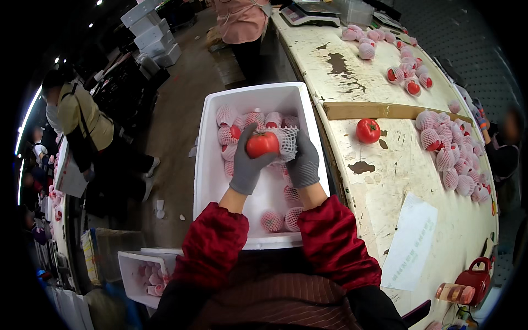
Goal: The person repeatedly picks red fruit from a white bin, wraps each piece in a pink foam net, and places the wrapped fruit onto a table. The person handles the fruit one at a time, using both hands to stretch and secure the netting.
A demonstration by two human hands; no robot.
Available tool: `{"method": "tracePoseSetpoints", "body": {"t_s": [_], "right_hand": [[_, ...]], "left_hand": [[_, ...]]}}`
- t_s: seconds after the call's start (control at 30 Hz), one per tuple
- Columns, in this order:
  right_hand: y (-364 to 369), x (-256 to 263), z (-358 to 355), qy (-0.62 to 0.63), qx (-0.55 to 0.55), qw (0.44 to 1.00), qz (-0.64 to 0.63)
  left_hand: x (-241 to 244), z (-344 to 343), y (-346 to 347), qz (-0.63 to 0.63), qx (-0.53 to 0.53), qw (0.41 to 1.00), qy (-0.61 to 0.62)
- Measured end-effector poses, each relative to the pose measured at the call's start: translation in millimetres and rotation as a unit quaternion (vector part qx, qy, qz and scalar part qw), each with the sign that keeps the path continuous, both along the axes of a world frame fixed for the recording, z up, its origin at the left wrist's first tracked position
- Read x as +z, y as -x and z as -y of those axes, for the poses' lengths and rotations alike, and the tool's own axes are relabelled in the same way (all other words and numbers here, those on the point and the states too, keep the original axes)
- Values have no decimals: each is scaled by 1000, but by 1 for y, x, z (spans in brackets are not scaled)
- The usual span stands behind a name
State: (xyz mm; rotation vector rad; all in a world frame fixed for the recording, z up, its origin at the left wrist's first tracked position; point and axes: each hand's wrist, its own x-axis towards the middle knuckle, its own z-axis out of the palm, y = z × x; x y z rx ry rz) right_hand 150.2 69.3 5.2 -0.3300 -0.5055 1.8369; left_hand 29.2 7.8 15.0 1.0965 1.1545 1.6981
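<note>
My left hand (251,163), in a grey glove, holds a red tomato (262,144) above a white foam box (199,165). A white foam net sleeve (287,142) touches the tomato's right side, and my gloved right hand (304,161) grips the sleeve's right edge. Inside the box, several tomatoes in foam nets (226,115) line the far end and both sides, and two netted ones (272,221) lie at the near end. A bare tomato (368,131) rests on the worn white table (371,185) to the right, beside a cardboard strip (363,110).
Netted tomatoes (449,152) are heaped at the table's right edge, with more beyond the strip. A printed paper sheet (411,243) lies nearer me. Another foam box (136,284) stands lower left. A person in a pink top (241,20) stands ahead; others are at left and right.
</note>
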Motion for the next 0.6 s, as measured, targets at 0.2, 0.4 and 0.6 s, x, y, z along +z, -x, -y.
{"method": "tracePoseSetpoints", "body": {"t_s": [0.2, 0.4, 0.6], "right_hand": [[-11, 4, -7, 127, 49, 990, 28], [-20, 14, -4, 17, 179, 960, -213], [-25, 22, -9, -105, -113, 988, 1]], "left_hand": [[8, -3, 21, 551, -148, 820, 45], [3, -4, 18, 583, -143, 790, 126], [3, -5, 18, 570, -116, 801, 144]]}}
